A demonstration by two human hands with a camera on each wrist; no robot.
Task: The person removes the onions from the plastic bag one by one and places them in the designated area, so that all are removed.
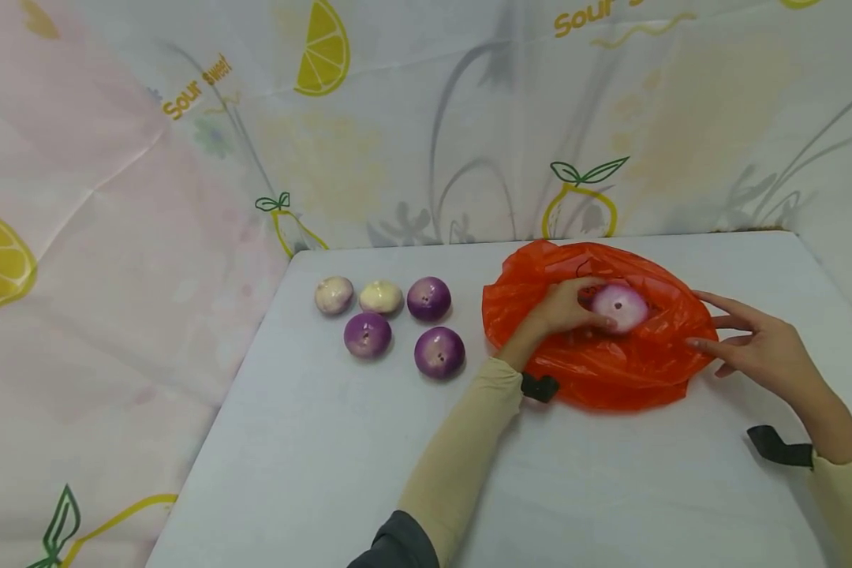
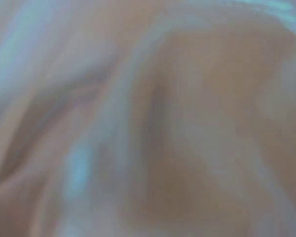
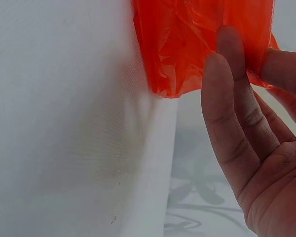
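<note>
A red plastic bag (image 1: 610, 386) lies spread on the table, its mouth facing up. Within its opening sits a pale pink-purple onion (image 1: 621, 308). My left hand (image 1: 564, 308) reaches into the bag and grips this onion at its left side, thumb below and fingers above. At the bag's right edge, my right hand (image 1: 770, 347) holds the plastic between thumb and fingers. The right wrist view also has the right hand (image 3: 266, 148) at the bag's edge (image 3: 172, 59). Everything in the left wrist view is a close blur.
Left of the bag are several onions on the white table (image 1: 369, 473): a whitish onion (image 1: 334, 296), a cream onion (image 1: 380, 297), and purple onions (image 1: 439, 353) around them. A lemon-printed cloth (image 1: 412, 158) hangs behind the table.
</note>
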